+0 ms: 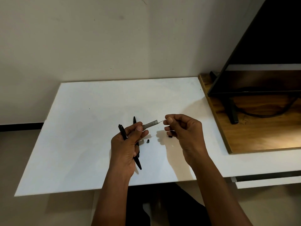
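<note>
We cannot read the print on the pen; it is too small. The left hand curls round that pen and pinches a grey tube above the table. The right hand pinches a thin rod at the tube's end, its other fingers curled.

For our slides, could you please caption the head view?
Left hand holds a grey tube; right hand pinches a thin rod at its end, above the table.

Matt white board under the hands; glossy black plastic pen; grainy wood shelf to their right
</note>
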{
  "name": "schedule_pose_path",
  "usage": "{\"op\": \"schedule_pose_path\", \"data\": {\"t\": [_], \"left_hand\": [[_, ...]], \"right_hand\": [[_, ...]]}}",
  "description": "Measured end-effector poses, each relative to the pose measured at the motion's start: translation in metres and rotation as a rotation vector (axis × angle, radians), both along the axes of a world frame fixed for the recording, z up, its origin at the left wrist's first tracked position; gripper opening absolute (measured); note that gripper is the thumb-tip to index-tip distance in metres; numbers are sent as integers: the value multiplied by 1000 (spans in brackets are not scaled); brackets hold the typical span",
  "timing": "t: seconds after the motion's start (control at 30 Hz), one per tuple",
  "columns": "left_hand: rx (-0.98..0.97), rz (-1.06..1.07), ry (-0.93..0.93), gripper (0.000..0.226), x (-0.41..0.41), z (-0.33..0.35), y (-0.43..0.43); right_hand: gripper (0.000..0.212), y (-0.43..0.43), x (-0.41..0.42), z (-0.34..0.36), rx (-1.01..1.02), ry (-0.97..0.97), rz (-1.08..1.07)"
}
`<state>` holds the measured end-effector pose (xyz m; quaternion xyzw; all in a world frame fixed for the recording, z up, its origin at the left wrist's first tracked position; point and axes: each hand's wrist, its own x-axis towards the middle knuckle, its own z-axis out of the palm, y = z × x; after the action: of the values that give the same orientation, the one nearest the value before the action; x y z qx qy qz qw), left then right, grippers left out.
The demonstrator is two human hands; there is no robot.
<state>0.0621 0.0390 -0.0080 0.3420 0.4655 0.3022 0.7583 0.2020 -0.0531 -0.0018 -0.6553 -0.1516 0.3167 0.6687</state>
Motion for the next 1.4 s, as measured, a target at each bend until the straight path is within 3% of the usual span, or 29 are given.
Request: {"op": "schedule_pose_path", "data": {"t": [0.3,0.57,0.9,1.17,1.4], "left_hand": [[-41,21,-10,11,-3,-6,3],[-57,31,-14,11,-3,-9,4],[-52,-74,0,12,2,-6,-2],[87,-241,125,12,6,-6,-9],[118,-101,136,2,0,0,-1]], "right_hand": [[13,-8,10,6,167,315,-122],[13,-12,16,6,197,421,-141],[17,-7,8,7,1,489,131],[17,-10,10,8,-52,495,130],[17,-33,41,14,-240,397,227]]}}
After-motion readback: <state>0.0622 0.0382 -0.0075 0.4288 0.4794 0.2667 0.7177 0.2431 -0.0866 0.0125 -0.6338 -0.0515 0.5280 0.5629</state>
